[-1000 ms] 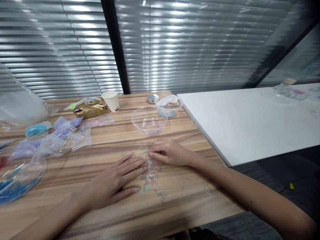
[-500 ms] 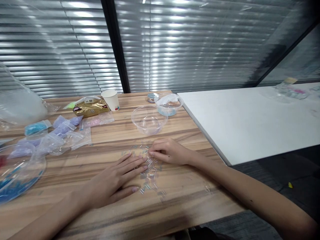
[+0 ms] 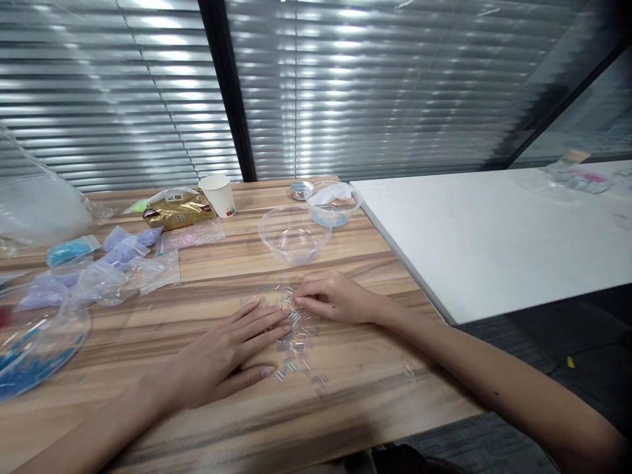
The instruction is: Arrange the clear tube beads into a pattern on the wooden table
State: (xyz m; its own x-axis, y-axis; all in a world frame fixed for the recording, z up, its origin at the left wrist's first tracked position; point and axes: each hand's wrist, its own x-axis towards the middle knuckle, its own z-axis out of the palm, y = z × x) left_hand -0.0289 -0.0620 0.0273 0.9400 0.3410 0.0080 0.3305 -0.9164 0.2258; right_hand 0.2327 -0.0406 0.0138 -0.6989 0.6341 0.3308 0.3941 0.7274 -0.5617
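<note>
Small clear tube-shaped beads [image 3: 298, 339] lie scattered over the wooden table in front of me. My left hand [image 3: 224, 355] rests palm down at their left side, its fingers stretched out and the fingertips touching some of the beads. At the upper right of the beads is my right hand [image 3: 332, 296], with the fingers curled and the thumb and index tips close together against the tabletop. Whether a bead sits between those tips is too small to make out. Just beyond the hands stands a clear plastic bowl [image 3: 296, 253].
A second clear bowl [image 3: 336, 217] holds a white bag. Behind on the left are a paper cup [image 3: 218, 195], a gold packet [image 3: 178, 210] and bags of purple beads [image 3: 123, 253]. A clear dish of blue beads [image 3: 39, 368] is at far left. A white table [image 3: 498, 243] adjoins on the right.
The view has shifted very slightly. Both hands stay at the same places among the beads, with hardly any visible movement.
</note>
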